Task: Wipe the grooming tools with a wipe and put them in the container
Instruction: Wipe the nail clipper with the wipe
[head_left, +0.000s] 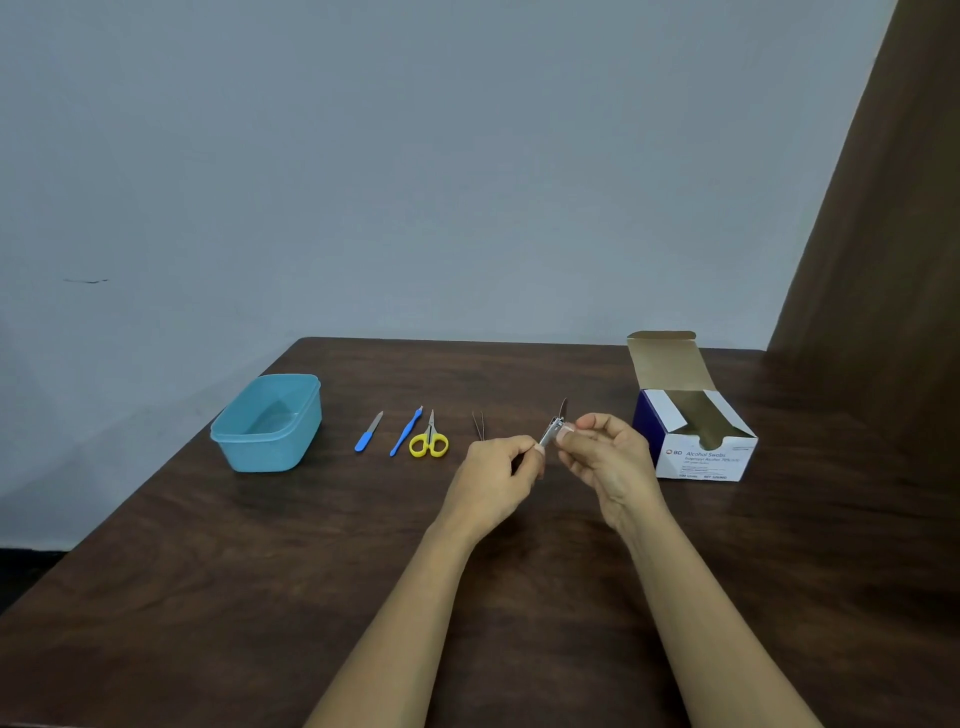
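Observation:
My left hand (501, 470) pinches the near end of a silver nail clipper (551, 431), held above the table with its lever swung up. My right hand (602, 449) pinches the clipper's head from the right; a wipe between those fingers cannot be made out. On the table to the left lie dark tweezers (478, 425), yellow-handled scissors (429, 440), a blue cuticle tool (406, 431) and a blue-handled nail file (369, 432). Further left stands the light-blue container (235, 441), with no lid and nothing in it.
An open box of alcohol swabs (696, 452) stands right of my hands, its flap up. The dark wooden table (260, 597) meets a grey wall behind, and a brown curtain (883, 234) hangs at the right.

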